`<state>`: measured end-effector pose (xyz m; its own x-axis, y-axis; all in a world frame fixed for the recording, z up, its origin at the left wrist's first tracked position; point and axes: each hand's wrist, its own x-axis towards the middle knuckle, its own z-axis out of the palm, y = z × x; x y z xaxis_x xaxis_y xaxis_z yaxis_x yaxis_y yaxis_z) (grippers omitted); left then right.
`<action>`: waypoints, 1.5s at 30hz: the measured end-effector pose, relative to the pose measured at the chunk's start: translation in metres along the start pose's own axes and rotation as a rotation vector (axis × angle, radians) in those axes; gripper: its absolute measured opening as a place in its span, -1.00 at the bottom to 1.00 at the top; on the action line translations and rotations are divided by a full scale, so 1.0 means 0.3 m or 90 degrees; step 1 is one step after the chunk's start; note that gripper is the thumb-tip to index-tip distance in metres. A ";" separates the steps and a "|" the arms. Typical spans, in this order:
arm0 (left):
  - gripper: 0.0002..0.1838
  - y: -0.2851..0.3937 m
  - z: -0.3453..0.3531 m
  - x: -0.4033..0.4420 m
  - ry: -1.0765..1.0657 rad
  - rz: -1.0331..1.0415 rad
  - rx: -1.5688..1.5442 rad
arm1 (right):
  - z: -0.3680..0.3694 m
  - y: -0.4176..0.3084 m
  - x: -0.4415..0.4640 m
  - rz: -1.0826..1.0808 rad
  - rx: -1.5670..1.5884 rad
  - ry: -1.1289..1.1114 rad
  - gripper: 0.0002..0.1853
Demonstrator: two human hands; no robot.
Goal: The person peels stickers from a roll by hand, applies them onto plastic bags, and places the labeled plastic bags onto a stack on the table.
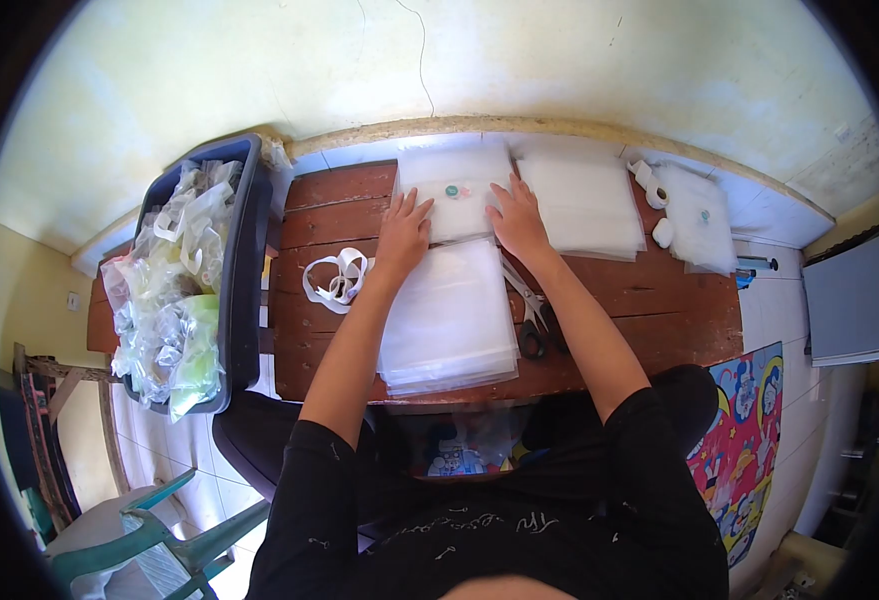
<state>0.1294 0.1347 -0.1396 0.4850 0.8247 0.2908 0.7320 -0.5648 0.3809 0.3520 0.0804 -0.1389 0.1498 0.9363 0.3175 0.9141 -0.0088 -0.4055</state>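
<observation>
My left hand (404,232) lies with fingers spread on the left edge of a stack of clear plastic bags (451,162) at the back of the wooden table. Opposite it, my right hand (519,218) rests with its fingers apart on the stack's right edge. Between the hands a small round green sticker (452,192) shows on the top bag, beside a pinkish mark. Nearer to me is a second stack of clear bags (447,325). Scissors (531,325) lie to its right, partly under my right forearm. A loose white strip (334,282) curls left of my left forearm.
A dark bin (242,250) full of crumpled plastic stands at the left. Another bag stack (581,205) lies right of my hands. Farther right are white rolls (649,187) and bags with a green sticker (697,218). A green chair (149,545) is at lower left.
</observation>
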 end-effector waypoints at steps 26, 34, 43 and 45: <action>-0.78 0.001 -0.417 -0.488 0.074 -0.087 -0.076 | -0.046 -0.523 -0.264 -0.191 0.327 -0.153 -0.68; -0.73 -0.049 -0.372 -0.480 0.039 -0.109 0.070 | 0.027 -0.607 -0.208 -0.232 0.327 -0.126 -0.57; -0.56 -0.080 -0.416 -0.471 0.013 -0.173 0.032 | 0.090 -0.616 -0.181 -0.285 0.291 -0.146 -0.75; -0.57 -0.077 -0.426 -0.469 -0.003 -0.165 0.015 | 0.095 -0.607 -0.180 -0.274 0.284 -0.166 -0.79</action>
<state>-0.0168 0.0282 -0.0771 0.2812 0.9422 0.1823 0.8431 -0.3333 0.4221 0.1668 0.0414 -0.1066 -0.3402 0.8786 0.3350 0.6205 0.4775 -0.6221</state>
